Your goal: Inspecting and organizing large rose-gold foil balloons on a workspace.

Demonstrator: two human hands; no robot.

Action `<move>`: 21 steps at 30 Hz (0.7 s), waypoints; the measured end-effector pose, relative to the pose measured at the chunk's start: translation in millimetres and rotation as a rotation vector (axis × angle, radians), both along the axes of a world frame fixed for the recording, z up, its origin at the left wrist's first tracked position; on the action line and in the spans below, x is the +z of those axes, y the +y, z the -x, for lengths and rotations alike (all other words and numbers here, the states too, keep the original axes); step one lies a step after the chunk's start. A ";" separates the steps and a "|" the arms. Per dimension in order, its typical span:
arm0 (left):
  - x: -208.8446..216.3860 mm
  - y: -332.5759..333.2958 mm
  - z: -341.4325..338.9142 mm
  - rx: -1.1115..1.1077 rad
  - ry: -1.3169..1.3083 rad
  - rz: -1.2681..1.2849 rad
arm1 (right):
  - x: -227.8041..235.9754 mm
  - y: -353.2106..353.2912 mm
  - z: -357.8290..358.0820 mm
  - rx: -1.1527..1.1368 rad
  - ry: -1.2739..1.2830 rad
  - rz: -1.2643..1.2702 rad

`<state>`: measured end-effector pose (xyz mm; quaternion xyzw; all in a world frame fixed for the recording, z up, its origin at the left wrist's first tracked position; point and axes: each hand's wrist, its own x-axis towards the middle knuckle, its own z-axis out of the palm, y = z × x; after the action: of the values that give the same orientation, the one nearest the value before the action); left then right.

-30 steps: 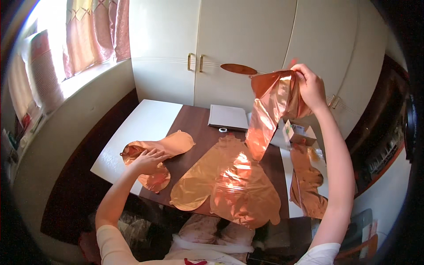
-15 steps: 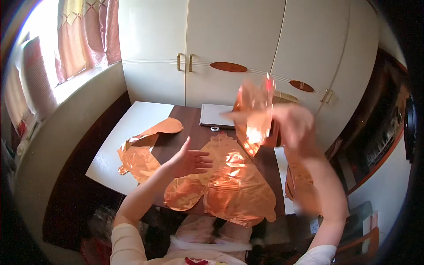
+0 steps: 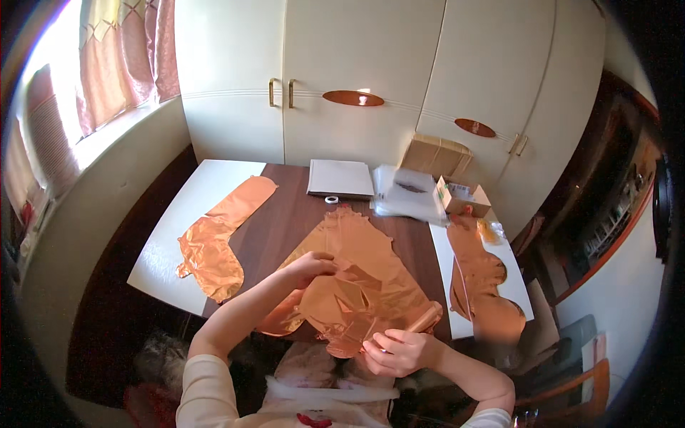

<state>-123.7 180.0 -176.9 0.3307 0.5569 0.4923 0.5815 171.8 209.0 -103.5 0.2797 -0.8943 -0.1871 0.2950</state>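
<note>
A crumpled copper-coloured foil balloon (image 3: 341, 303) lies partly unfolded in front of me, on top of a larger flat foil balloon (image 3: 353, 235). My left hand (image 3: 312, 267) has its fingers closed at the upper left edge of the crumpled one; its thumb is partly hidden. Near the table's front edge, my right hand (image 3: 399, 352) pinches the lower right of the same foil, and a narrow folded part sticks out above its fingers. Another flat foil balloon (image 3: 217, 239) rests on the left side of the table, and one more (image 3: 478, 278) on the right.
At the table's (image 3: 160, 250) back stand a flat white box (image 3: 340, 177), a white tape roll (image 3: 331, 200), a stack of clear plastic bags (image 3: 407, 192) and a small open carton (image 3: 467, 196). Behind them is a cardboard box (image 3: 437, 157). White cupboards (image 3: 357, 50) rise beyond.
My right hand has come down from above the table's back right to its front, bringing the foil with it. My left hand, spread before, has closed at the foil. The head view has shifted slightly.
</note>
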 end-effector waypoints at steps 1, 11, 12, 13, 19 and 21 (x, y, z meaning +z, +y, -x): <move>0.4 0.3 -3.1 0.048 0.067 0.007 | -3.5 0.4 -2.4 -0.009 -0.004 0.018; -18.9 2.8 14.6 0.287 0.182 -0.080 | -40.9 2.9 -17.1 -0.287 0.050 0.203; -17.2 3.3 11.9 0.291 0.204 -0.080 | -45.3 2.3 -19.4 -0.292 0.048 0.208; -16.8 3.6 9.6 0.295 0.227 -0.079 | -48.8 1.7 -21.5 -0.313 0.032 0.204; -27.8 3.6 8.7 0.290 0.452 -0.159 | -70.3 1.5 -29.6 -0.381 -0.048 0.260; -28.8 2.4 7.4 0.285 0.463 -0.158 | -73.3 3.0 -32.5 -0.408 -0.067 0.256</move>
<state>-131.1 182.3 -205.6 0.3970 0.6758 0.5224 0.3359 204.3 212.0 -176.7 0.0594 -0.9580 -0.1186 0.2543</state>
